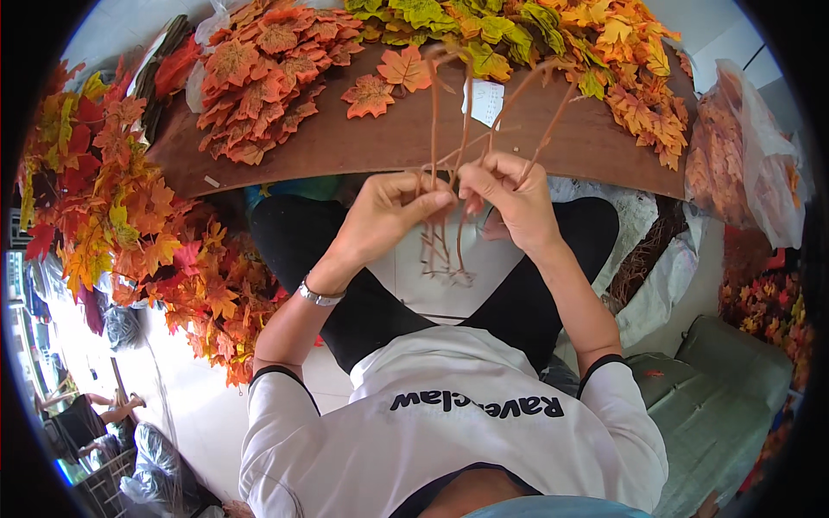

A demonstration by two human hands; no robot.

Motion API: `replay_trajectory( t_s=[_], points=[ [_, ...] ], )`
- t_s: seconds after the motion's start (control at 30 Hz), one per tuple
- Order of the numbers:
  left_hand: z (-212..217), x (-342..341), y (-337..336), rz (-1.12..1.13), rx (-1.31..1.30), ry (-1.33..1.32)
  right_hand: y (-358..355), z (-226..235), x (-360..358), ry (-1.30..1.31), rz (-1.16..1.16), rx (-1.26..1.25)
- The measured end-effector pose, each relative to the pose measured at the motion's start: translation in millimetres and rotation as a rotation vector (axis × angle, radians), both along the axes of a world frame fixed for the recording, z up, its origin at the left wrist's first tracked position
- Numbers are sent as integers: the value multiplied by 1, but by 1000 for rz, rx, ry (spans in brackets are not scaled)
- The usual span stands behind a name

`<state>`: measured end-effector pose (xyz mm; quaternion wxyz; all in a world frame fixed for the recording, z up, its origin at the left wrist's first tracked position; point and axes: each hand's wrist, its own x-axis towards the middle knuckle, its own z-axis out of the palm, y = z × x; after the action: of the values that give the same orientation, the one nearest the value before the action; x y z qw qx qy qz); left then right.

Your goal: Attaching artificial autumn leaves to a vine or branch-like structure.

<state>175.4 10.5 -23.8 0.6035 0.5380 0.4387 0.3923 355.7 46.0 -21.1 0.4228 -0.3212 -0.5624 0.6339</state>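
Held up between my two hands is a thin brown artificial branch (466,129) with several bare stems, some rising above my fingers and others hanging below. My left hand (393,207) is closed in a pinch around the stems on its side. Thumb and fingers of my right hand (514,198) also pinch the stems, just beside the left. Beyond the hands lie two loose orange maple leaves (384,85) on the brown table (363,142). A white slip of paper (485,102) shows behind the stems.
Piles of artificial leaves cover the table: orange-red (268,69), green (484,30) and yellow-orange (643,86). A leafy garland (164,224) hangs at the left. To the right are a plastic bag of leaves (734,155), a bundle of brown stems (648,250) and a green padded seat (704,397).
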Motion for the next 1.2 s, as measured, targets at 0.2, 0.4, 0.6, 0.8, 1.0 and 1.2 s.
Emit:
replay_trajectory(
  t_s=[0.2,0.4,0.6,0.8,1.0,1.2],
  points=[
    [12,-37,-1,-63,-271,-343,3,-4,48,376,376,-503],
    [47,-141,-31,216,-133,-62,-10,33,169,300,-133,-468],
    [63,-157,-36,418,-111,-216,-13,52,197,203,-228,-345],
    [40,-102,-14,379,-9,-235,-19,37,159,377,-75,-369],
    [26,-40,3,168,-55,-93,-21,1,55,354,204,-456],
    [24,-6,9,52,-117,-118,-15,-1,1,195,196,-433]
  ],
)
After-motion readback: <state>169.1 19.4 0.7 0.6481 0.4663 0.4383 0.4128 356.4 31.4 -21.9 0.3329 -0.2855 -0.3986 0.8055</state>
